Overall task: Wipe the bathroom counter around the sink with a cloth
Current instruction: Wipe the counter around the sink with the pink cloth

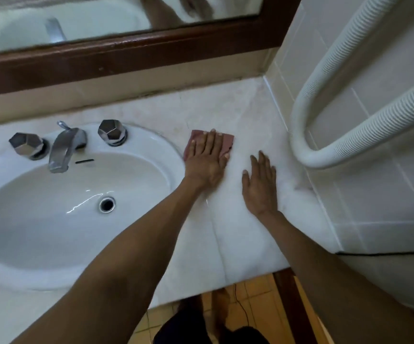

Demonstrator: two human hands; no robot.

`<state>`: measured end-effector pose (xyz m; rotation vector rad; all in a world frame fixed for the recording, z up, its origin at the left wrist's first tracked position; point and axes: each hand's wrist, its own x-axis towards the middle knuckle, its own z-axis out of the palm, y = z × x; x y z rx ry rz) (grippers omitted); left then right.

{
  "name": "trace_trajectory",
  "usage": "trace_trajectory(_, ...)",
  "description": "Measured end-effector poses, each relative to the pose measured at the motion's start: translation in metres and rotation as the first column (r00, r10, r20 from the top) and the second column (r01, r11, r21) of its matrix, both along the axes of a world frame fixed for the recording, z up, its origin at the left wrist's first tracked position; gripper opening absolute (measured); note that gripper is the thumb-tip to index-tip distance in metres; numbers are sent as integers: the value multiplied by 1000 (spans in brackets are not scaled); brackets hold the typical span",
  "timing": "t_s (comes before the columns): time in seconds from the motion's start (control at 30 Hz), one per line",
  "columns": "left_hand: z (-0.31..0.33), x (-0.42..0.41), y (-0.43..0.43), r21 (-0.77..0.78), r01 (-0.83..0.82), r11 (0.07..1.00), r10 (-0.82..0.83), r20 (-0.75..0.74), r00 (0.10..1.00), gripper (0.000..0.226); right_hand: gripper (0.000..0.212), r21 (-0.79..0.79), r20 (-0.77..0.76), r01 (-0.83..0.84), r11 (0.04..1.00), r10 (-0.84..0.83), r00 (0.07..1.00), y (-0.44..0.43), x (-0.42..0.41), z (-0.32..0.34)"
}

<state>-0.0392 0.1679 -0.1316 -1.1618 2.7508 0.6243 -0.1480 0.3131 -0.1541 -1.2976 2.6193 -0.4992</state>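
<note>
A small pink cloth point(227, 141) lies on the pale marble counter point(238, 234), just right of the white oval sink point(151, 139). My left hand point(207, 157) lies palm down on the cloth, fingers stretched toward the back wall, pressing it to the counter; most of the cloth is hidden under the hand. To its right, my right hand point(260, 184) rests flat on the bare counter with its fingers apart and holds nothing.
A chrome faucet point(64, 147) and two faceted chrome knobs point(27, 145) point(112, 132) stand at the back of the sink. A ribbed white hose point(325, 155) loops over the counter's right edge against the tiled wall point(374, 194). A brown-framed mirror point(126, 55) runs behind.
</note>
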Motion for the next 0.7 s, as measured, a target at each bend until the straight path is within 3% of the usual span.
trace_trajectory(0.17, -8, 43, 88, -44, 32, 999, -33, -26, 999, 65, 50, -7, 22, -182, 983, 182, 983, 56, 5, 6)
trace_trajectory(0.37, -7, 123, 154, -68, 86, 994, -88, -31, 996, 62, 44, -38, 132, -224, 974, 227, 965, 107, 10, 24)
trace_trajectory(0.5, 5, 174, 186, -70, 56, 996, -56, -8, 998, 62, 38, -133, 247, -238, 962, 265, 932, 93, 42, 50)
trace_trajectory(0.7, 19, 250, 204, -12, -2, 1000, 3, 43, 999, 60, 31, -256, 232, -446, 858, 502, 833, 48, 133, 78)
